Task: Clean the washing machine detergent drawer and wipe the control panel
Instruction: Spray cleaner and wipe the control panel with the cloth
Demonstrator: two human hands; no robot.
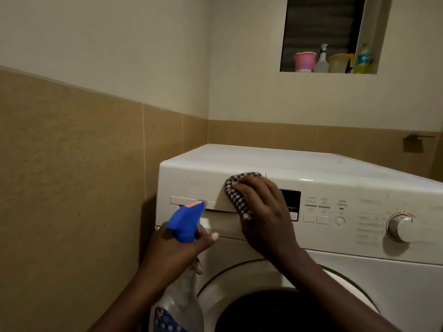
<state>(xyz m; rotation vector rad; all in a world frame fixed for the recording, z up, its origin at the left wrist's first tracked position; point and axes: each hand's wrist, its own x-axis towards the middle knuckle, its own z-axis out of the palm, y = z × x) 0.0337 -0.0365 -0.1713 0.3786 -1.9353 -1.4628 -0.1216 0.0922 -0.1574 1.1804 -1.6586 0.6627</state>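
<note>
A white front-loading washing machine [311, 164] stands in the corner. Its detergent drawer [191, 188] at the upper left is shut. My right hand [263, 212] presses a black-and-white checked cloth [236, 196] flat against the drawer front's right end, beside the dark display [291, 200] of the control panel [359, 212]. My left hand [179, 250] grips a spray bottle [184, 221] by the neck; its blue trigger head points at the drawer's handle slot. The bottle's clear body hangs below my hand.
A tiled wall [72, 188] stands close on the left. The round program dial [401, 227] sticks out at the panel's right. The dark door porthole [263, 312] lies below. A wall niche [330, 58] above holds a pink cup, a spray bottle and other containers.
</note>
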